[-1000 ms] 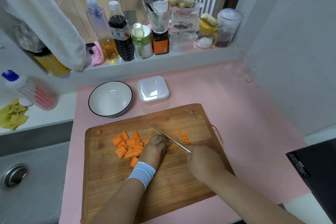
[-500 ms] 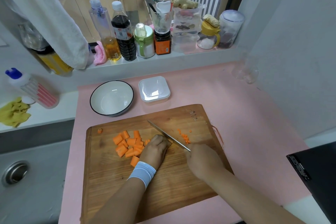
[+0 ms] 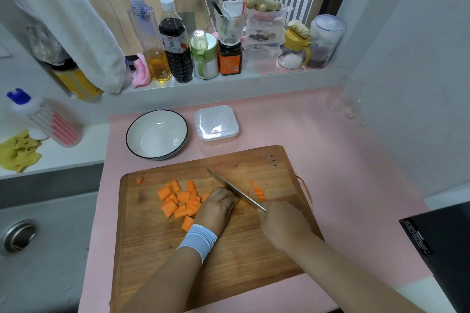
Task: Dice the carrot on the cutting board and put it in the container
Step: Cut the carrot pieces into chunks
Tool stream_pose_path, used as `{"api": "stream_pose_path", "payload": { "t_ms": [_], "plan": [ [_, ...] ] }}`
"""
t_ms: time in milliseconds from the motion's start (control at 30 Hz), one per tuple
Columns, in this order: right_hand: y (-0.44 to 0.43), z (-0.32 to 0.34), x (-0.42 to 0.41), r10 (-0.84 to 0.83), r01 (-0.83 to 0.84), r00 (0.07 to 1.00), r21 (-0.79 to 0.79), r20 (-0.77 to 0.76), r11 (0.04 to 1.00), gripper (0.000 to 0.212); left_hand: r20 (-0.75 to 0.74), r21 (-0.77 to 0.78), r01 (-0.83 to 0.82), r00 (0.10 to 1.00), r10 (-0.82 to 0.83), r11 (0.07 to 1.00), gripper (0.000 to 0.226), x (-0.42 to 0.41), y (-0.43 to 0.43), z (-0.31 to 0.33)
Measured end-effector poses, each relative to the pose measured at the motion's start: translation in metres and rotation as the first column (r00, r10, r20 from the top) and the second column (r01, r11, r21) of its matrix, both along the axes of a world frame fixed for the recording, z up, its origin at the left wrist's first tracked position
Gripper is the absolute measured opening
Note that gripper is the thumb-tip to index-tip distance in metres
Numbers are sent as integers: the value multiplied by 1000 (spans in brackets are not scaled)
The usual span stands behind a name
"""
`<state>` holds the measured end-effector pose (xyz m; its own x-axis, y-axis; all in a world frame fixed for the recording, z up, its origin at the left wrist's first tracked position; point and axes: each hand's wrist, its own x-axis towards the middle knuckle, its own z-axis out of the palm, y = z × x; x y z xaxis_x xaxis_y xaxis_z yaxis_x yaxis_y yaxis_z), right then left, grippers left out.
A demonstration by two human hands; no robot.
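Status: rectangular wooden cutting board [image 3: 229,256] lies on the pink tabletop [image 3: 343,173], toward its near edge, skewed so its right end sits farther from that edge.

Left hand [image 3: 216,208], white-blue ribbed wristband [image 3: 198,240] on the wrist, is mid-board with fingers curled down, knuckles against the flat of the blade. Grip looks clenched, but whatever is under the fingers is hidden, so can't tell what it's grasping, if anything.

Right hand [image 3: 282,226] has its grip closed round the handle of the long steel-bladed kitchen knife [image 3: 234,188]. Handle is buried in the fist. Blade runs diag. toward the tabletop's far-left corner. Tip is on or just above the board, can't tell which.

Carrot:
- Pile of chunky orange carrot pieces [image 3: 178,201] on the board, left of the blade, touching the left hand.
- Smaller orange carrot dice [image 3: 259,192] in a little cluster right of the blade, apart from the pile.
- One stray orange carrot bit [image 3: 139,180] near the board's far-left corner.

Behind the board, toward the tabletop's far edge: round white ceramic bowl w/ dark rim [image 3: 142,132] on the left, square clear plastic container w/ white lid on [image 3: 216,124] just right of it, not touching. Both are apart from the board. All carrot seen is on the board.
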<state>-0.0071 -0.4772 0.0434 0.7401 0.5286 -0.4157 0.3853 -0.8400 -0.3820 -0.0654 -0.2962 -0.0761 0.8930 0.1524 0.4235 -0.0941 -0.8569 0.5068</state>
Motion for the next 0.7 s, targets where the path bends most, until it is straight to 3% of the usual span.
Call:
{"api": "stream_pose_path", "payload": {
  "t_ms": [700],
  "plan": [
    [-7,-5,-2,19,-19,999,4,38,1000,27,5,0,2,1000,-2,1000,26,-3,-2,3]
  ]
}}
